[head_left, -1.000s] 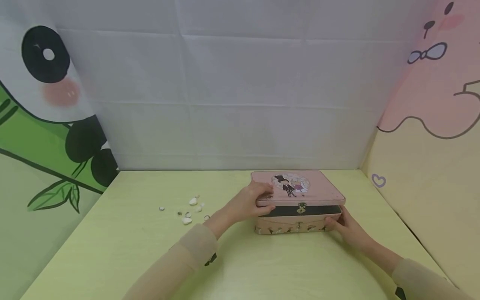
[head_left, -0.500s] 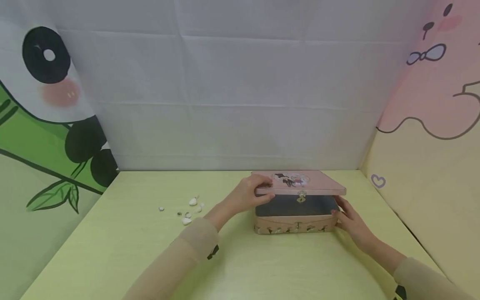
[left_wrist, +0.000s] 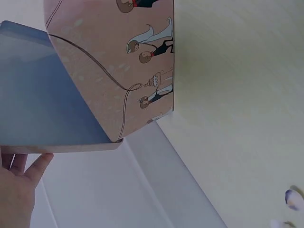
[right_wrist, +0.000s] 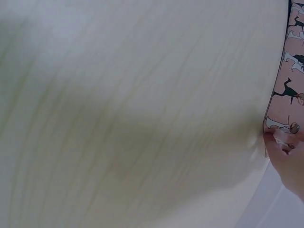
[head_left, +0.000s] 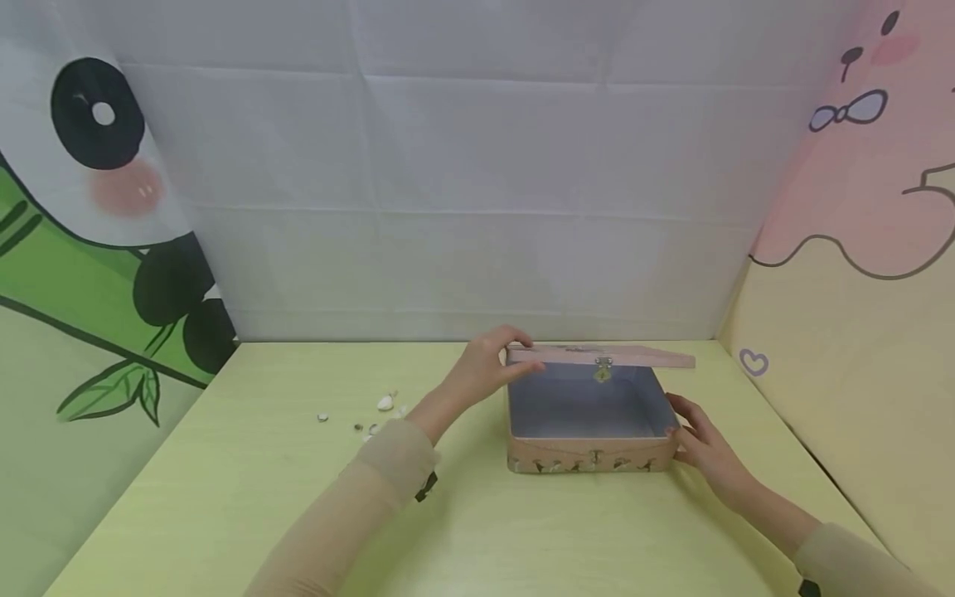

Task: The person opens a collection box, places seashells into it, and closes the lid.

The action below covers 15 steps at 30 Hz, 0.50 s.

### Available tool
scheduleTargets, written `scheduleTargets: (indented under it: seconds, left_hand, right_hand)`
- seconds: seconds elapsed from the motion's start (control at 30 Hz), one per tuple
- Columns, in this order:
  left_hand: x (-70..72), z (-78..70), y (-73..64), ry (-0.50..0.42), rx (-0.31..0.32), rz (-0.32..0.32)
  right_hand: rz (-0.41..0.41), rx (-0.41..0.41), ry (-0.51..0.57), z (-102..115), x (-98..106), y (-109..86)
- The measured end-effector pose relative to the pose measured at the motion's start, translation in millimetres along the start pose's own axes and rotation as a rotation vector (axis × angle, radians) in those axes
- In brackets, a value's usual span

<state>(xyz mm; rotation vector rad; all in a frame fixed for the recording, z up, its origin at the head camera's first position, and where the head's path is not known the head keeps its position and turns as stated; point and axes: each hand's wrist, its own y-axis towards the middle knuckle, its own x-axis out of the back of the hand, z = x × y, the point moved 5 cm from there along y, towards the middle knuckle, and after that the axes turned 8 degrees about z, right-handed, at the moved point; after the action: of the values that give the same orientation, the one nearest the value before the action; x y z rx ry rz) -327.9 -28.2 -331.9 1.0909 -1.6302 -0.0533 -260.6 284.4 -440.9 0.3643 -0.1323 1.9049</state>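
On the table is set one box, its right side gripped in the right hand's curled fingers, small pieces strewn leftward, its raised lid pinched between the left hand's thumb and fingers.

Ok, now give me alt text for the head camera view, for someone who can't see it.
A person's left hand holds up the lid of a pink decorated box, showing its blue-grey inside, while the right hand holds the box's right side. Small pieces lie scattered to the left on a yellow-green table, with a white sheet behind.
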Motion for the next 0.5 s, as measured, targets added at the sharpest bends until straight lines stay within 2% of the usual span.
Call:
scheduleTargets:
  seconds: [0.23,0.43,0.5]
  left_hand:
    - [17.5,-0.3,8.8,0.041,-0.026,-0.101]
    - [26.3,2.5,15.6,-0.065,-0.001,-0.117]
    - [27.7,3.1,17.8,-0.082,-0.001,-0.120]
  right_hand:
    - [-0.013,0.006,0.004,1.7,1.3,-3.4]
    - [-0.035,0.023,-0.027,2.9,4.4,-3.7]
    - [-0.063,0.045,-0.071,5.8,6.7,-1.9]
